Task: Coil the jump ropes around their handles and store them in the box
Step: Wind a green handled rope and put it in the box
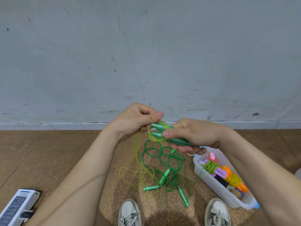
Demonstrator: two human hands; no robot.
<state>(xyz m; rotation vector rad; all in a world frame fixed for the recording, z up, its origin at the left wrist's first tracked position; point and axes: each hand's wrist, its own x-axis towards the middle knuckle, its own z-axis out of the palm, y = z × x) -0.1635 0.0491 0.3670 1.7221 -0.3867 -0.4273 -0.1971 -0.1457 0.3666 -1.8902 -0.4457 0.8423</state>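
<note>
My right hand point(190, 136) grips two green handles point(164, 133) held side by side, with a few turns of yellow-green rope point(154, 136) looped round their tips. My left hand point(138, 119) pinches that rope just above the handles; the slack hangs down to the floor point(136, 154). On the floor below lie more green jump ropes point(164, 162) in a loose tangle, with green handles point(150, 187) among them. A clear plastic box point(216, 188) at the right holds several coiled ropes with purple, orange and pink handles.
I stand on a cork mat point(114, 185) over a wooden floor, facing a grey wall. My two white shoes point(129, 212) are at the bottom edge. A white and blue device point(17, 206) lies at the bottom left.
</note>
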